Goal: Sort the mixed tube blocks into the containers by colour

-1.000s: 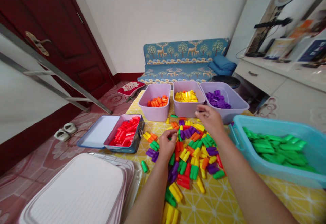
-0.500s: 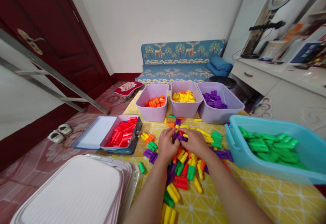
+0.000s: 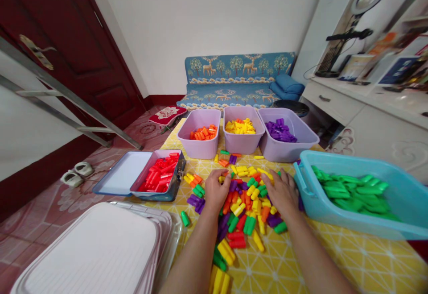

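A pile of bullet-shaped plastic blocks [image 3: 245,204] in red, orange, yellow, green and purple lies on the yellow patterned tablecloth. At its left edge my left hand [image 3: 216,191] is closed, fingers curled towards the thumb, with a yellow block [image 3: 221,179] showing between them. My right hand [image 3: 282,191] rests low over the right side of the pile, fingers apart and pointing away from me. Yellow blocks are close to its thumb, and its palm hides whatever lies underneath. A few joined purple blocks [image 3: 196,203] sit left of my left hand.
At the back stand lilac bins with orange [image 3: 199,150], yellow [image 3: 243,144] and purple blocks [image 3: 286,151]. An open tin [image 3: 179,182] of red blocks is left, a blue tub [image 3: 351,222] of green blocks right. Stacked white lids [image 3: 90,249] lie front left.
My hands have moved apart from the middle of the pile, the right one going right and opening. Blocks they were covering now show between them.
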Demonstrator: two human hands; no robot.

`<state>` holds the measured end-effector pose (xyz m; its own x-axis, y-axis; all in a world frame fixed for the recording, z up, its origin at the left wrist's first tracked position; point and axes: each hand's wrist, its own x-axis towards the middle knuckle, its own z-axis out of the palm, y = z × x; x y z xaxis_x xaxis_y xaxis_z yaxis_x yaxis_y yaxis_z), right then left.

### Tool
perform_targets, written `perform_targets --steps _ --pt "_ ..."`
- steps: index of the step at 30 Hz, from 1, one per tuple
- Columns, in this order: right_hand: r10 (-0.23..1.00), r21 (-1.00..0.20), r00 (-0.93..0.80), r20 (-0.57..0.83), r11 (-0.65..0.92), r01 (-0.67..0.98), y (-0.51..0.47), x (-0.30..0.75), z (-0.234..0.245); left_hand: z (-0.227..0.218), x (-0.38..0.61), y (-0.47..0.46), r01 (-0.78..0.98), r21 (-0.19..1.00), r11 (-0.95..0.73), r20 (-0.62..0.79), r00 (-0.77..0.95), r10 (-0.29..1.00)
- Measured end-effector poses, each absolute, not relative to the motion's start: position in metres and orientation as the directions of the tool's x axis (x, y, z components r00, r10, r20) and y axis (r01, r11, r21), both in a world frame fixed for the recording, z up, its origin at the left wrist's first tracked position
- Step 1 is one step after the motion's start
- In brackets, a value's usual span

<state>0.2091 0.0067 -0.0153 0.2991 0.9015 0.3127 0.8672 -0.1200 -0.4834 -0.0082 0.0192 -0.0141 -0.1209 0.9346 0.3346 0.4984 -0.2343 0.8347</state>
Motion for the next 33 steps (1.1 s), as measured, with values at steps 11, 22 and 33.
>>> perform_targets --steps 11,22,33 --pt "0.981 -0.985 0.095 0.169 0.165 0.051 -0.007 0.147 0.007 -0.001 -0.006 0.013 0.355 0.887 -0.295 0.303 0.035 0.953" --pt "0.974 -0.976 -0.065 0.219 0.219 0.007 -0.003 0.159 0.000 -0.010 -0.008 0.018 0.192 0.956 -0.222 0.236 -0.054 0.970" --pt "0.877 -0.726 -0.073 0.475 0.437 0.531 -0.011 0.142 0.013 0.002 -0.003 0.010 0.246 0.852 -0.463 0.446 0.125 0.886"
